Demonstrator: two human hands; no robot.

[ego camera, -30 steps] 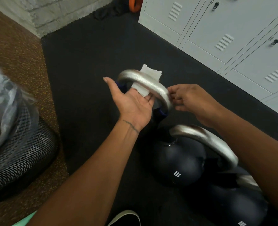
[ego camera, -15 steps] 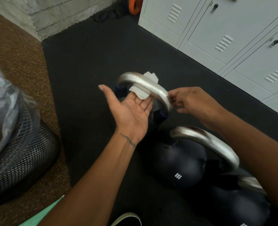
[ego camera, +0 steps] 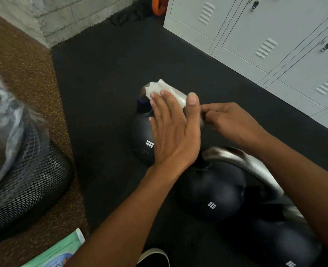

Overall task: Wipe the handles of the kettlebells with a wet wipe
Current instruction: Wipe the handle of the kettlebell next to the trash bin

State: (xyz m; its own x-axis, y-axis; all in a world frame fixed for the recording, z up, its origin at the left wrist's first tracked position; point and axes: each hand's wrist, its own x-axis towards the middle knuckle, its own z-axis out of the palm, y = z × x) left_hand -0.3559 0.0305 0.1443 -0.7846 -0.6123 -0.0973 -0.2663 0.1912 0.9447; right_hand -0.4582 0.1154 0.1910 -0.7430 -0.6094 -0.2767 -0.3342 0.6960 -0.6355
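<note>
The left hand (ego camera: 174, 128) lies flat, palm down, over the handle (ego camera: 143, 91) of the 12KG kettlebell (ego camera: 142, 135). Its fingers are straight and together, pressing the white wipe (ego camera: 163, 89) onto the top of that handle, with the thumb stuck out to the right. The wipe is draped over the bar and shows past the fingertips; only a bit of bare silver shows at the handle's left end, above a blue collar.

The right hand (ego camera: 230, 122) comes in from the right with its fingers curled, pinching the handle's right end just behind the left thumb.

That kettlebell stands upright on the black mat (ego camera: 101, 74). Just beside it, nearer me, is the 8KG kettlebell (ego camera: 213, 191) with its own silver handle, untouched under the right forearm. A third kettlebell (ego camera: 286, 245) sits close behind that one, half hidden.

Grey lockers (ego camera: 274, 35) run along the far right. To the left, on the brown floor, stands a mesh bin (ego camera: 28, 180) lined with a plastic bag (ego camera: 3, 112). A green pack (ego camera: 63, 249) lies at the bottom edge, a shoe (ego camera: 153, 256) pokes in beside it, and a pale brick wall (ego camera: 63, 16) is at the top left
</note>
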